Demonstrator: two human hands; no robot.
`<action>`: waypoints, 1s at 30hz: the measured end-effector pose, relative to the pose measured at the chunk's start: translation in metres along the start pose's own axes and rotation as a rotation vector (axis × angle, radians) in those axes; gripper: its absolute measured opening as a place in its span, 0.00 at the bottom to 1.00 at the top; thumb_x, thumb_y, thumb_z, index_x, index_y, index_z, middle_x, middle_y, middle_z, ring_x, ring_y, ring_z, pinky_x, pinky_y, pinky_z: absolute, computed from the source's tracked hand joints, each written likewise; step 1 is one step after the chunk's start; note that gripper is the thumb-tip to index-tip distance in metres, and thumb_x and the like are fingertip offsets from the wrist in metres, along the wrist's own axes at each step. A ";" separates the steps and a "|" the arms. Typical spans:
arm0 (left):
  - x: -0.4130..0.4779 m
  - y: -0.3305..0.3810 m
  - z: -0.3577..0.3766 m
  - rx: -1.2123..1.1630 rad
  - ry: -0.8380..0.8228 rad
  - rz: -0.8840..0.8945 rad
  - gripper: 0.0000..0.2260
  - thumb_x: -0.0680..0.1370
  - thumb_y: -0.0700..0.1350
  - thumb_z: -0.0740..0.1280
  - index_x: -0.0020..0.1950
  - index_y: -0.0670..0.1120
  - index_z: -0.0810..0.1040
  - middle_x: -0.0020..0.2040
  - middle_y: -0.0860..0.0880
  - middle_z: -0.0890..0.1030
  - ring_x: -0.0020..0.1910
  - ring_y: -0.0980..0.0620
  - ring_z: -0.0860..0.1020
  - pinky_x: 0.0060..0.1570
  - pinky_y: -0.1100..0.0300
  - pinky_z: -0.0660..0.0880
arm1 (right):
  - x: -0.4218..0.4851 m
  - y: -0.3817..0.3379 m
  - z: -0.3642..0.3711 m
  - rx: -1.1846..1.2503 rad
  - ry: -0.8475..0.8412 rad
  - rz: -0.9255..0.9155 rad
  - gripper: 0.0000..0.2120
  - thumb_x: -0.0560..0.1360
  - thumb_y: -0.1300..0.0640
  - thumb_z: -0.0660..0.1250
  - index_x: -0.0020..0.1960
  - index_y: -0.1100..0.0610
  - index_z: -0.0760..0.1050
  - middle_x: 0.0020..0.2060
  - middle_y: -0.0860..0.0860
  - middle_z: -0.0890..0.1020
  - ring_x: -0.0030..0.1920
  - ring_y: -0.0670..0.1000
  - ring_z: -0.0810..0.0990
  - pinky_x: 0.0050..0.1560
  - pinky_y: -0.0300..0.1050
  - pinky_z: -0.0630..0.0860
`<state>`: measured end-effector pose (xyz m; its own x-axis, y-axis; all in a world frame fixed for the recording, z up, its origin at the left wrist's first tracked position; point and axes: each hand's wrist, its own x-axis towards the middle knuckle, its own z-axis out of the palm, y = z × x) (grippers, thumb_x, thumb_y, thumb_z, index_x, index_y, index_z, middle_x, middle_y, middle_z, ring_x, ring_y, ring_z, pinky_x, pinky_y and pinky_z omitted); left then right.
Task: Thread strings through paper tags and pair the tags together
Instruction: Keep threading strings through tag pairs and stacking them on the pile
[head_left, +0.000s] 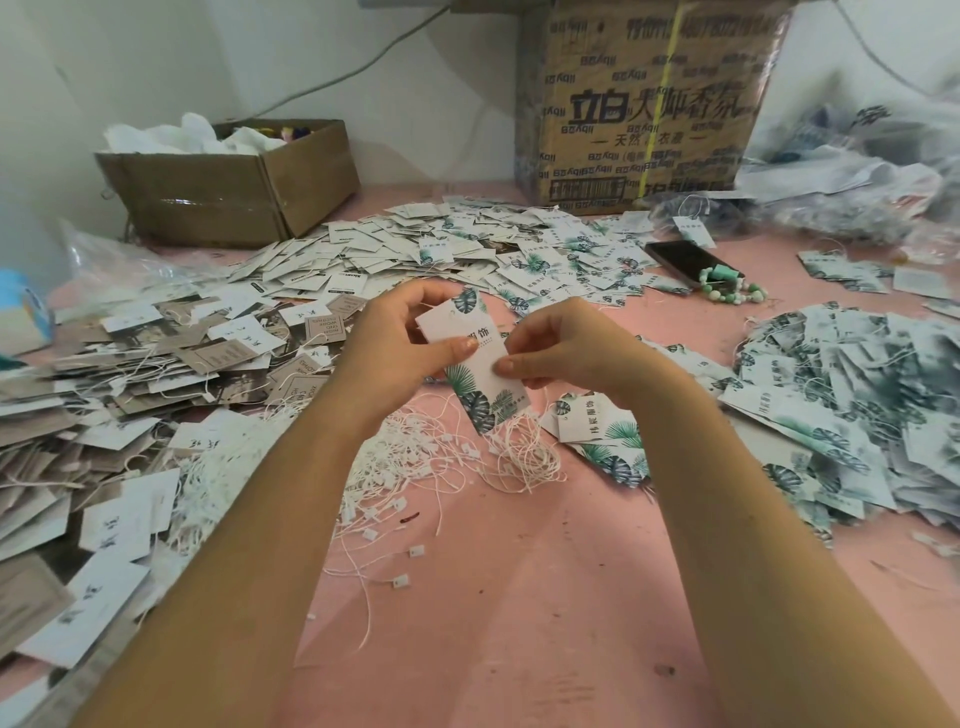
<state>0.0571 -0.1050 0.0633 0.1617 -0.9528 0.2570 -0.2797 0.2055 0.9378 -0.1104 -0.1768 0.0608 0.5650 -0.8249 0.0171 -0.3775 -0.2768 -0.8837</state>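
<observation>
Our two forearms reach in from the near edge over a bare stretch of pink tabletop (519, 613), the widest open room in view. Above the middle, our left hand (395, 348) grips one leaf-print tag (480, 374) with the thumb across its face, and our right hand (561, 353) pinches its right edge. Whether a second tag lies behind it we cannot tell. Just below lies one tangle of white strings (441, 462).

Three heaps, too many tags to count, ring the hands: grey-and-white tags (130, 389) on the left, mixed tags (441, 244) far off, leaf tags (857, 395) on the right. Two cardboard boxes stand against the far wall, one open box (234, 192) and one printed box (639, 104). One phone (685, 257) touches one bead bracelet (727, 293).
</observation>
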 end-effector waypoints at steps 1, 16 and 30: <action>0.000 0.000 0.001 0.000 -0.004 0.001 0.17 0.70 0.32 0.72 0.47 0.54 0.75 0.44 0.51 0.80 0.32 0.65 0.78 0.28 0.69 0.73 | 0.000 0.000 0.000 0.020 0.001 -0.003 0.05 0.67 0.63 0.74 0.39 0.60 0.78 0.31 0.52 0.80 0.31 0.48 0.77 0.39 0.41 0.78; 0.003 -0.012 0.000 0.070 -0.073 -0.095 0.12 0.72 0.38 0.72 0.50 0.51 0.75 0.43 0.52 0.82 0.33 0.60 0.79 0.31 0.64 0.76 | -0.005 0.000 -0.012 0.017 -0.014 0.105 0.04 0.70 0.66 0.70 0.41 0.62 0.75 0.35 0.56 0.81 0.34 0.50 0.81 0.39 0.41 0.80; -0.008 -0.047 0.035 0.726 -0.492 -0.035 0.08 0.73 0.45 0.72 0.51 0.50 0.79 0.38 0.57 0.77 0.36 0.58 0.76 0.36 0.63 0.72 | -0.023 0.020 -0.057 -0.659 -0.049 0.541 0.11 0.75 0.59 0.66 0.37 0.62 0.70 0.27 0.52 0.74 0.24 0.47 0.71 0.26 0.37 0.67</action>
<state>0.0356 -0.1154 0.0088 -0.1981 -0.9786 -0.0558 -0.8423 0.1408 0.5203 -0.1732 -0.1913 0.0693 0.2095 -0.9080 -0.3627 -0.9456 -0.0937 -0.3117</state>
